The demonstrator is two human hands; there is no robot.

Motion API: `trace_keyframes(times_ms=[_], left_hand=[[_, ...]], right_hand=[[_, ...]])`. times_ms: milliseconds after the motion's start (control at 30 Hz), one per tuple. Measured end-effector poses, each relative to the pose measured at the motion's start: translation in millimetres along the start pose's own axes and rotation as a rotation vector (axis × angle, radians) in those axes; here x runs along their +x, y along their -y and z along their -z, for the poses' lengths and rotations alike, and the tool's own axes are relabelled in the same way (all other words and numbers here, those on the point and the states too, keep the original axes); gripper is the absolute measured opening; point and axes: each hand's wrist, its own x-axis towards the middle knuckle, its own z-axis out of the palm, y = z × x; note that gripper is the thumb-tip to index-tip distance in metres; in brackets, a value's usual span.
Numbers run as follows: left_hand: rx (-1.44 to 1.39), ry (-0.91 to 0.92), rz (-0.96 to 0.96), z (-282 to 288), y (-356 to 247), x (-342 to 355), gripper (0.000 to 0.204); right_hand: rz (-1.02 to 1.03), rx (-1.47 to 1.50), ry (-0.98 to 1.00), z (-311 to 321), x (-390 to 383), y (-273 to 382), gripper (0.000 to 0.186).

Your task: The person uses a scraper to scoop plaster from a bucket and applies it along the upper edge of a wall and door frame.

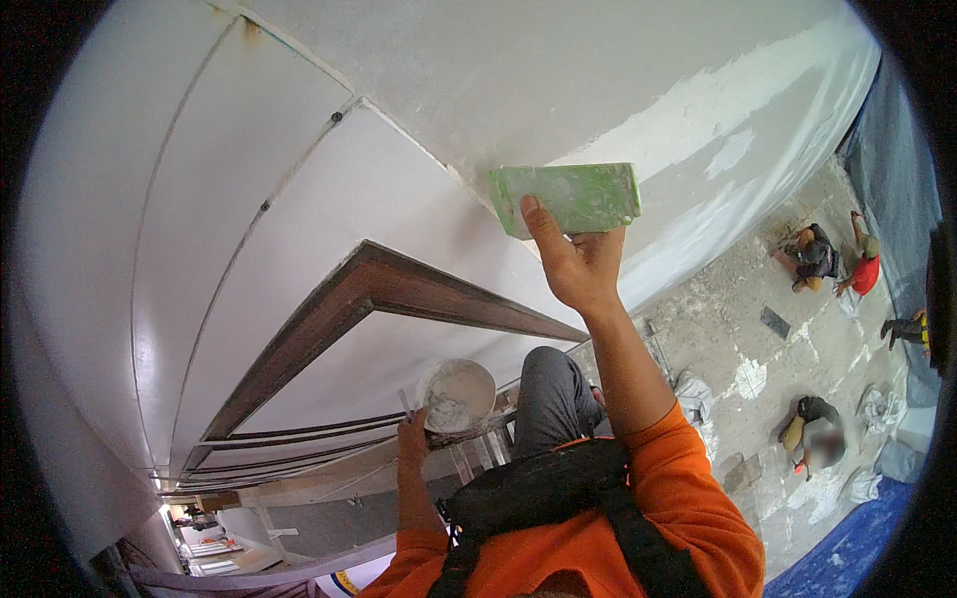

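Note:
My right hand (pixel 581 264) grips a green plastic putty spreader (pixel 588 194), the thumb lying on its near face. The spreader is smeared with pale filler and is up against the grey-white wall (pixel 478 80), beside a seam with a smoother white panel (pixel 399 189). Lower down, my left hand (pixel 413 435) is closed beside a round pale bucket (pixel 480 384) with white putty (pixel 449 411) inside. A thin grey strip (pixel 405 402) sticks up from the left fingers; its kind is too small to tell, and whether they also grip the bucket's rim is unclear.
A brown moulded frame (pixel 369 281) runs along the white panel. Ladder rungs (pixel 478 453) show beside my bent leg (pixel 550 399). Far below right, several people are on a stained concrete floor (pixel 698 289), near blue sheeting (pixel 892 149) and white sacks (pixel 877 409).

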Motion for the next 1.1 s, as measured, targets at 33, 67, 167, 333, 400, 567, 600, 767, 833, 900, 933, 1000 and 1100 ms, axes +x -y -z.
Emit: trace_keyframes(times_ms=[33, 67, 167, 333, 400, 567, 600, 767, 833, 900, 933, 1000, 1100], left_hand=[[0.061, 0.022, -0.039, 3, 2, -1, 0.056], [0.119, 0.046, -0.073, 4, 1, -5, 0.059], [0.157, 0.043, 0.014, -2, -21, -12, 0.063], [0.057, 0.039, -0.072, 11, 3, -3, 0.065], [0.036, 0.077, 0.063, 1, -15, -5, 0.065], [-0.005, 0.065, 0.089, 2, -18, -9, 0.062], [0.007, 0.072, 0.022, 3, -15, -9, 0.062], [-0.066, 0.031, 0.155, -3, -19, -10, 0.060], [0.005, 0.110, 0.075, -5, -17, -6, 0.061], [0.107, 0.124, -0.099, 11, 0, -5, 0.061], [0.101, 0.119, -0.100, 18, 7, -4, 0.062], [-0.150, 0.082, 0.231, 16, 7, 0, 0.062], [0.062, 0.002, 0.295, 1, -11, -7, 0.063]], right_hand=[[0.044, -0.033, 0.023, 0, 2, 3, 0.019], [0.086, -0.071, 0.048, -1, 5, 6, 0.018], [0.376, -0.216, 0.146, 2, 24, 3, 0.021], [0.443, -0.311, 0.234, 4, 27, 14, 0.037], [0.530, -0.362, 0.260, 10, 29, 5, 0.044], [0.605, -0.373, 0.284, 4, 31, 8, 0.035], [0.607, -0.379, 0.286, 3, 31, 8, 0.036], [0.511, -0.362, 0.363, 17, 33, -2, 0.040], [0.471, -0.371, 0.378, 27, 32, -10, 0.041], [0.427, -0.366, 0.389, 29, 29, -10, 0.040], [0.412, -0.349, 0.394, 29, 26, -11, 0.038], [0.380, -0.335, 0.401, 34, 21, -18, 0.034], [0.337, -0.313, 0.426, 53, 23, -22, 0.029]])
